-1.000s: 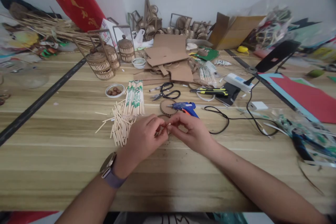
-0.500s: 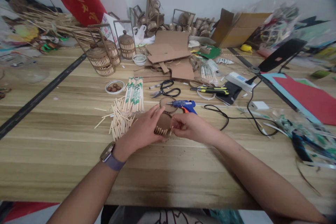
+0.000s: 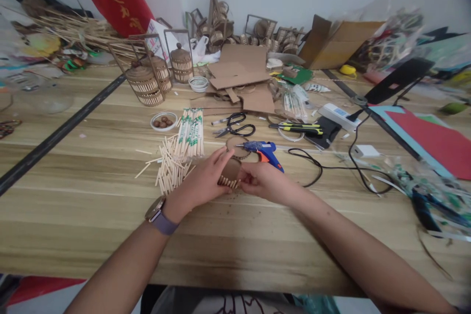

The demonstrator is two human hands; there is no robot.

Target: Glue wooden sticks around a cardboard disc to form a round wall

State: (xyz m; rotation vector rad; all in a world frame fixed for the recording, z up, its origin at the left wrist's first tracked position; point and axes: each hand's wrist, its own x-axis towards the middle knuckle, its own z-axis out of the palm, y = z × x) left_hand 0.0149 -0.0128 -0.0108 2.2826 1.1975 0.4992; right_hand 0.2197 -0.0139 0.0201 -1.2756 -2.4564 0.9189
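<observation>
Brown cardboard, cut as a round disc [image 3: 231, 168], lies between the two hands in the head view, near the middle of the wooden table [image 3: 221, 255]. A row of short sticks [image 3: 228, 183] lines its near edge; how upright they stand is hard to tell. The left hand [image 3: 202, 176] is fairly wide, thumb at the near edge and fingers toward the far side, curved around the disc's left, probably to keep it from turning. The right hand [image 3: 263, 181] is narrow, thumb and fingertips drawn together on the end stick [image 3: 239, 183] at the row's right, likely so that one slim piece can be placed precisely. The disc is thus just right of the left palm and just left of the right fingertips.

Directly beyond it, a second disc [image 3: 237, 149] lies under the nozzle of a blue hot-glue gun [image 3: 270, 153], perhaps parked there for quick reach. The loose pile of cut sticks [image 3: 172, 171] sits just left of the left hand, seemingly to keep supply close. Paper-wrapped chopsticks [image 3: 191, 132] and black-handled scissors [image 3: 241, 127] lie farther back, apart from both hands.
</observation>
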